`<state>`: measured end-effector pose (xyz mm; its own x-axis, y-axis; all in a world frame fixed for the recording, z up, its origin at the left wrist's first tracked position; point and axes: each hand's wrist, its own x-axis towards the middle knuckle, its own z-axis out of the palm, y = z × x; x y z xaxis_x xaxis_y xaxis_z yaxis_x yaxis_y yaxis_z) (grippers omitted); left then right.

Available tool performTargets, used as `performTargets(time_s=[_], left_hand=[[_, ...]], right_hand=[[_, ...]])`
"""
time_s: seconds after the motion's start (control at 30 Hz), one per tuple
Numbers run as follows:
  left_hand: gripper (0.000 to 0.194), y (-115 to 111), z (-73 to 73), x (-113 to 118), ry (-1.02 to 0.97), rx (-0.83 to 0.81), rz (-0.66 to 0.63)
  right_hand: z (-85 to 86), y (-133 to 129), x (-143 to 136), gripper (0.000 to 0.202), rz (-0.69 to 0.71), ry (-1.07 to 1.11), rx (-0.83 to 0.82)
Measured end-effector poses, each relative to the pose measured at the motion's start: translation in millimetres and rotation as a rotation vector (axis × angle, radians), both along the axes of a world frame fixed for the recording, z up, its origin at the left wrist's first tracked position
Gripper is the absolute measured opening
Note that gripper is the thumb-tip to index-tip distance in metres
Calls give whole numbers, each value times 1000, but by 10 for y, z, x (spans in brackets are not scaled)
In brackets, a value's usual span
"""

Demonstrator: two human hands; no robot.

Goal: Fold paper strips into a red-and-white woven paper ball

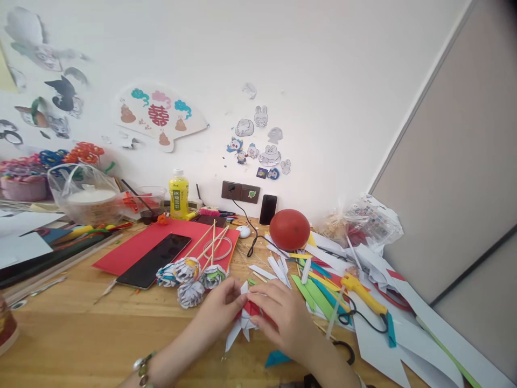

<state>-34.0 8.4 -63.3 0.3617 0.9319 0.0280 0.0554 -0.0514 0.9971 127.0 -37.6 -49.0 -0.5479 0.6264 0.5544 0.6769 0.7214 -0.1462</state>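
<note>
Between my two hands is a folded paper flower (247,319) of white and red paper, with white strips sticking out below and above it. My left hand (223,303) pinches its left side, thumb against the paper. Curled over the right side, the fingers of my right hand (278,312) press on the red part and hide much of it. Just left of my hands lie several finished paper flowers (190,272) on thin wooden sticks, partly on a red sheet (133,245). Green paper strips (313,296) lie to the right.
A black phone (157,261) rests on the red sheet. On the right are a yellow glue gun (363,293) with a black cord, white paper scraps (383,345) and a red balloon (290,229). A yellow-green bottle (178,195) and another phone (268,209) stand by the wall.
</note>
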Motion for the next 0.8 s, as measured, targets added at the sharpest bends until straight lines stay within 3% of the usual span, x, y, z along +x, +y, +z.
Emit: performTargets(time_s=[0.17,0.33,0.57,0.8], left_hand=[[26,26,12,-26,-53,61,28],[27,44,41,-47,-112,110,12],[30,16,49,-29,-140,93,27],[34,7,10,-26,-212,13,-19]], right_hand=[[8,-13,4,25,76,74,2],[21,3,24,29,-5,297,5],[73,-18,35,24,70,148,-3],[113,-1,61,23,72,251,-87]])
